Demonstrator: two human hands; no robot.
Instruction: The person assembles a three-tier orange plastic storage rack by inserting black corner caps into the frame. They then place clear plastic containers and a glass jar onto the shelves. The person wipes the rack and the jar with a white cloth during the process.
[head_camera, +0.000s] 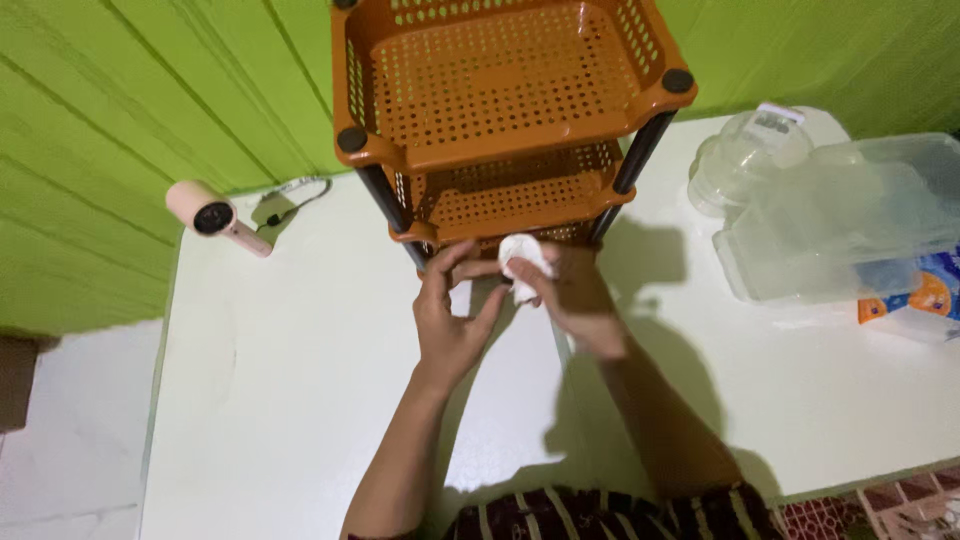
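A small white wad (524, 262), one only, sits pinched in the fingers of the right hand (572, 300), just in front of the lowest tier of the orange perforated rack (505, 95); the left hand (450, 318) is beside it, fingers spread and curled, touching the wad's edge; three rack tiers show; the white counter (300, 400) lies open to the left; one pink hair dryer (212, 216) rests near its back-left edge; clear plastic containers (830, 215) crowd the right.
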